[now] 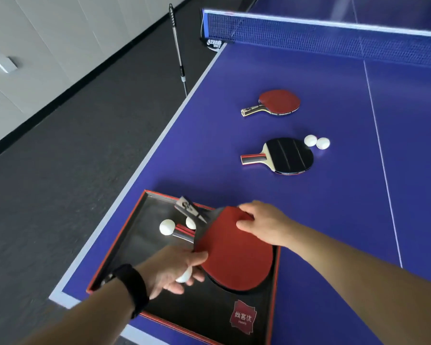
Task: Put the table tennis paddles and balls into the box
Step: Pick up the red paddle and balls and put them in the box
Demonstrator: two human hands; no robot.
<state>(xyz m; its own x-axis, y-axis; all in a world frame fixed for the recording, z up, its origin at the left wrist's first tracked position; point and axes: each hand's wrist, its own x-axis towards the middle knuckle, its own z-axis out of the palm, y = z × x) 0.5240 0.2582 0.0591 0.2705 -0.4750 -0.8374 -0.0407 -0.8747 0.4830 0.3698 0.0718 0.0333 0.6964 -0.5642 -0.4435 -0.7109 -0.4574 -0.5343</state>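
Note:
A black box with a red rim lies at the near left corner of the blue table. Over it my right hand pinches the far edge of a red-faced paddle, tilted over the box. Another paddle lies under it; its handle sticks out to the left. My left hand holds a white ball and touches the red paddle's near edge. Two white balls rest inside the box. Farther out on the table lie a black-faced paddle, two white balls beside it, and another red-faced paddle.
The net crosses the table at the far end, clamped at the left post. A thin metal pole stands on the dark floor left of the table. The table's left edge runs close to the box.

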